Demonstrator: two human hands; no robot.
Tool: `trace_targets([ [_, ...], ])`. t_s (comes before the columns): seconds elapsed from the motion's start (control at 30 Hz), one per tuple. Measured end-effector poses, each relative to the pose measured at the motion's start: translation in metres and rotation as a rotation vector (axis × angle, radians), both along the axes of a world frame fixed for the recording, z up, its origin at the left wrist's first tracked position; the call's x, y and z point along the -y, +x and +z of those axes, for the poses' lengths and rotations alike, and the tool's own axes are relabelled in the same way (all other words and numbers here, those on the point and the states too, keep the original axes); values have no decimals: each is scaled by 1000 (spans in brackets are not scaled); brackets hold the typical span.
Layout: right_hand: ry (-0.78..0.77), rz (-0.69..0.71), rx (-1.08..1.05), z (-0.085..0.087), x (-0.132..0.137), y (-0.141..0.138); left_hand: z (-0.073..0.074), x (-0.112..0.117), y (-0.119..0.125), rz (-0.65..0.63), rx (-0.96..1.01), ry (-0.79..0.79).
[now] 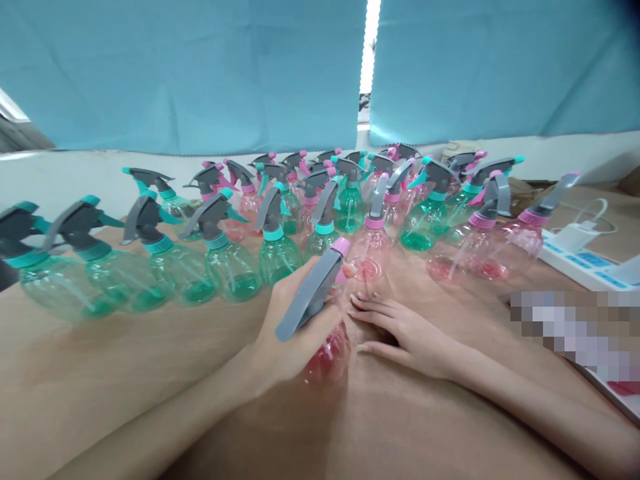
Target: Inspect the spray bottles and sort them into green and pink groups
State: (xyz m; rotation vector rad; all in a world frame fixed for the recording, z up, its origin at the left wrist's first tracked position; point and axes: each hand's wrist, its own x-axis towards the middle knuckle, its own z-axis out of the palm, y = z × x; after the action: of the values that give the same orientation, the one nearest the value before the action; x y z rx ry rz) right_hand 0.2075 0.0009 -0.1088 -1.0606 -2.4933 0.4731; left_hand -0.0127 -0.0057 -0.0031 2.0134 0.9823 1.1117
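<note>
My left hand (293, 320) is wrapped round the neck of a pink spray bottle (330, 357) with a grey trigger head and a pink nozzle. The bottle is at the near middle of the table, and its nozzle points away from me. Just right of it, my right hand (395, 327) lies palm down on the brown table surface (400, 427), fingers stretched toward the bottle. A pink spray bottle (370, 247) stands upright beyond my hands, beside a green spray bottle (323, 243). The fingers of my left hand partly hide the held bottle's neck.
A row of green spray bottles (233, 273) runs along the left. More green and pink bottles crowd the back, with a pink bottle (515, 247) at the right. A white power strip (585, 263) with a plugged-in charger (583, 233) lies farther right. A blue curtain (200, 73) hangs behind.
</note>
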Motion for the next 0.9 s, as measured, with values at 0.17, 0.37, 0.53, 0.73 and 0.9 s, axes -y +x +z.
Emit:
trace_targets([
  [0.17, 1, 1, -18, 0, 0, 0, -3, -2, 0, 18, 22, -36],
  [0.37, -5, 2, -15, 1, 0, 0, -4, -2, 0, 8, 15, -39],
  [0.53, 1, 2, -31, 1, 0, 0, -4, -1, 0, 10, 3, -53],
  [0.73, -2, 6, -20, 1, 0, 0, -2, 0, 0, 46, -20, -44],
  [0.9, -2, 8, -23, 1, 0, 0, -2, 0, 0, 32, -18, -39],
])
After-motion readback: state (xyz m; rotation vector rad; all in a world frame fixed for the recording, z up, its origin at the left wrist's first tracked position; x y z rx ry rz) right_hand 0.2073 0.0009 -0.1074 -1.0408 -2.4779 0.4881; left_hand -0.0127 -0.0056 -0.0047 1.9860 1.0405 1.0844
